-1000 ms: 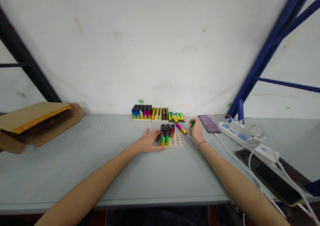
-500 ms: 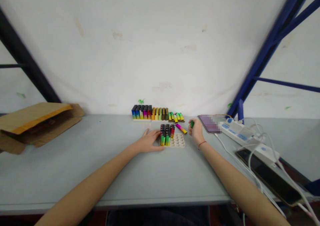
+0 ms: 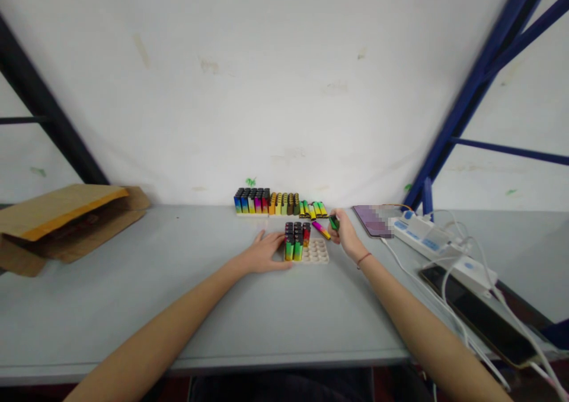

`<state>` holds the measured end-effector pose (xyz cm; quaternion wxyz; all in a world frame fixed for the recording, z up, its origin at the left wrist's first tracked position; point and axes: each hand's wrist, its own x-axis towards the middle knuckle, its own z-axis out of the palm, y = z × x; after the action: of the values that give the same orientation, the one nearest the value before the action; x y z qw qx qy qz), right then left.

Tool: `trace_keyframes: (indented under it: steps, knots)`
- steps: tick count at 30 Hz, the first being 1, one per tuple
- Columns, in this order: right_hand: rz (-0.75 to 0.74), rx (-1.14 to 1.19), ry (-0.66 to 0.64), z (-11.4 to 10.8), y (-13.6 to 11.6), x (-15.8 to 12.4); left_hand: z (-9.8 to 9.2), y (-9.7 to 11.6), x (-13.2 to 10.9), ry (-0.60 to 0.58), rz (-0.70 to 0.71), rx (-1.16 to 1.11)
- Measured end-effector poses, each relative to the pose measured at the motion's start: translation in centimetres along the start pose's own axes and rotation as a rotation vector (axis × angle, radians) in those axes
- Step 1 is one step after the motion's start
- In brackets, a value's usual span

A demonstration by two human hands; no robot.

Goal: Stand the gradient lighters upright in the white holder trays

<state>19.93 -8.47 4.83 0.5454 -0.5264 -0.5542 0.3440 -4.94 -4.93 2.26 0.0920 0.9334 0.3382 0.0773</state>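
A white tray (image 3: 320,249) with round holes lies in front of me, several lighters (image 3: 294,248) with black tops upright in its left part. My left hand (image 3: 263,254) is at the tray's left side, fingers spread and thumb along the front corner. Just right of the tray, my right hand (image 3: 347,236) is closed around a green lighter (image 3: 333,222), partly hidden by the fingers. A pink and yellow lighter (image 3: 320,230) lies on its side behind the tray.
By the wall stand a row of black-topped lighters (image 3: 252,203) and another of yellow-topped ones (image 3: 284,203); more lighters (image 3: 313,209) lie beside them. A paper bag (image 3: 66,218) is at left. At right are a tablet-like device (image 3: 368,219), a power strip (image 3: 427,245), a phone (image 3: 480,313) and white cables.
My right hand has moved slightly left with the green lighter, which is now tilted towards the tray. My left hand stays in place by the tray.
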Motion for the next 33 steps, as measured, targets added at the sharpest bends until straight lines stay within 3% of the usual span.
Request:
trace_keyframes:
  steps: [4,8,14,33]
  knots:
    - [-0.119,0.002,-0.233,0.3,-2.5,-1.5,-0.1,0.1,0.0,0.002,0.002,-0.010]
    - [-0.326,-0.222,-0.290,0.0,-3.1,-1.7,0.1,0.0,0.0,0.011,0.000,-0.012]
    - [-0.378,-0.330,-0.373,0.1,-2.2,-1.5,0.3,-0.2,0.1,0.013,0.004,-0.018]
    - [-0.380,-0.402,-0.215,0.8,-1.2,-1.5,0.4,-0.3,0.1,0.019,0.009,0.004]
